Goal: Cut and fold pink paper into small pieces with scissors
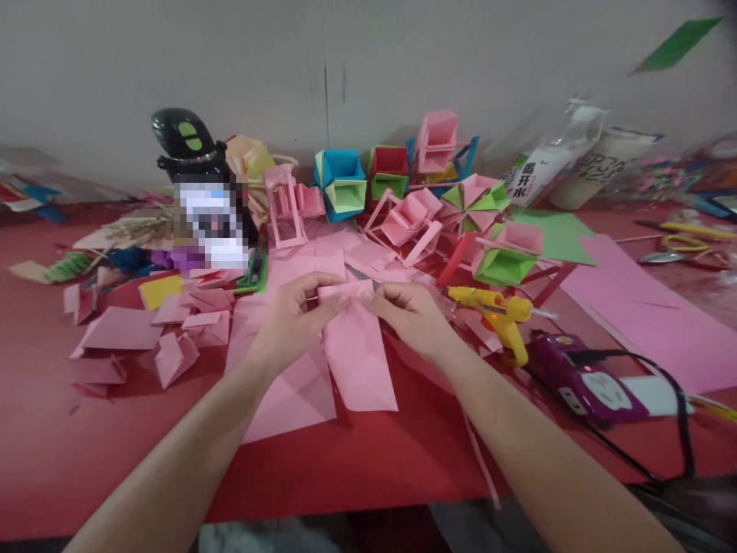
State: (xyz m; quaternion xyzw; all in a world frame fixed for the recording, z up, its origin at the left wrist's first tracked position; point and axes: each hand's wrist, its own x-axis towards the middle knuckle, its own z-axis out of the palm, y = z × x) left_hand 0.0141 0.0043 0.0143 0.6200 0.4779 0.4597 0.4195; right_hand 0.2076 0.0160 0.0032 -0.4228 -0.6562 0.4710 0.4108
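My left hand (pixel 302 311) pinches the top left of a folded strip of pink paper (pixel 360 361), thumb in front. At its top right corner, the thumb and fingers of my right hand (pixel 406 311) are closed on the same strip. A thin grey blade (pixel 360 272) shows just behind the top edge, beside my right fingers; whether that hand also grips it, I cannot tell. The strip hangs down toward me, above a flat pink sheet (pixel 288 407) on the red tabletop (pixel 368 468).
Folded pink pieces (pixel 176 357) lie at left, near a phone (pixel 216 223) on a dark stand. Small paper models (pixel 342 184) line the back. To the right are a yellow glue gun (pixel 498 311), a purple power strip (pixel 593 380) with cables, and a large pink sheet (pixel 662 315).
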